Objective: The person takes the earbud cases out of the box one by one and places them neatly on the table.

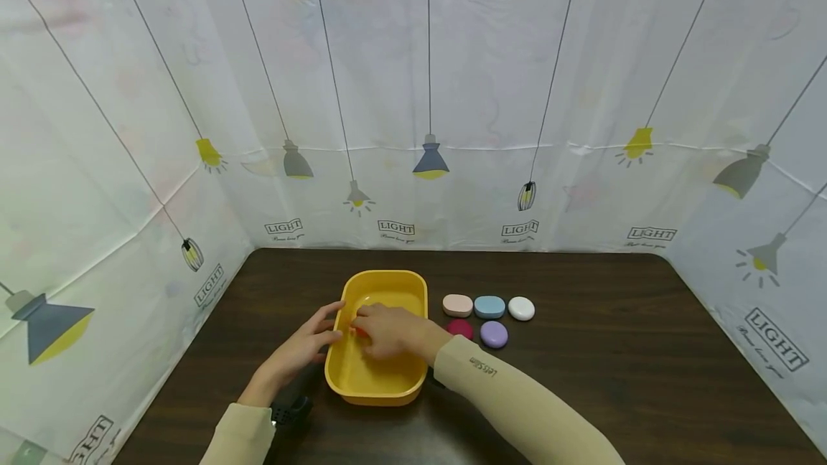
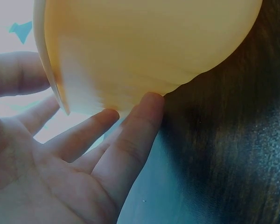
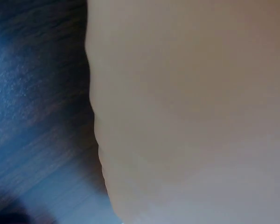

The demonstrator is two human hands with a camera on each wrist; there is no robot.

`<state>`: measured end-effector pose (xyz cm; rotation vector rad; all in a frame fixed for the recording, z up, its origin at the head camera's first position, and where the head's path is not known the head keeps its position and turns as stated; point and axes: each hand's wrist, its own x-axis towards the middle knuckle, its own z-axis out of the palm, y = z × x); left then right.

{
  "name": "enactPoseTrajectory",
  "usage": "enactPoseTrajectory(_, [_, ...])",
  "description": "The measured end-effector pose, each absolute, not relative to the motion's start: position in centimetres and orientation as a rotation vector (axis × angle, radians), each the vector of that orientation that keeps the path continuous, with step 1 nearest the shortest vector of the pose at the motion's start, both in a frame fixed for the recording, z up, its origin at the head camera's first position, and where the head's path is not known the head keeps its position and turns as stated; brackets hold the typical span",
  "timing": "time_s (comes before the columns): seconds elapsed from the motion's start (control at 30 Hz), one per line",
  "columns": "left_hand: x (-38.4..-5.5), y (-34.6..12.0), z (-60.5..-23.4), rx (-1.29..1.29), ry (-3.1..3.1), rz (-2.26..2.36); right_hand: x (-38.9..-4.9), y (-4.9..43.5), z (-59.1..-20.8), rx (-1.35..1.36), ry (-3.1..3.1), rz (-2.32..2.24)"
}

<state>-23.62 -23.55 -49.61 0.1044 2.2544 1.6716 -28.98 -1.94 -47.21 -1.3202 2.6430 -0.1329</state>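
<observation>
A yellow rectangular tub (image 1: 377, 381) with rounded corners stands on the table. My left hand (image 1: 304, 343) is at its left side, with fingertips resting against the outer wall and rim. In the left wrist view, fairly straight fingers (image 2: 130, 144) touch the pale-looking wall of the tub (image 2: 154, 46). My right hand (image 1: 390, 332) reaches down inside the tub, its fingers bent around a small orange-red piece (image 1: 362, 333). Most of that piece is hidden under the hand. The right wrist view is filled by the tub's outer wall (image 3: 186, 102), so the right fingers do not show there.
Right of the tub lie several smooth, soap-like pieces: pink (image 1: 457, 306), blue (image 1: 489, 307), white (image 1: 520, 308), magenta (image 1: 460, 329) and purple (image 1: 494, 334). The right forearm passes close to them. A printed white curtain (image 1: 478, 92) surrounds the dark wooden table (image 1: 614, 350).
</observation>
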Motion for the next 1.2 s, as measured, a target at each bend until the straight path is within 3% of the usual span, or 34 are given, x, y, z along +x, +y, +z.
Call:
enactPoseTrajectory(0.73, [-23.7, -23.5, -49.8, 0.109, 2.247, 1.671, -28.2, -1.2, -46.7, -1.144, 2.619, -0.168])
enactPoseTrajectory(1.2, [-23.5, -23.5, -49.5, 0.099, 2.234, 1.682, -27.1, -0.2, -45.8, -1.212, 2.698, -0.201])
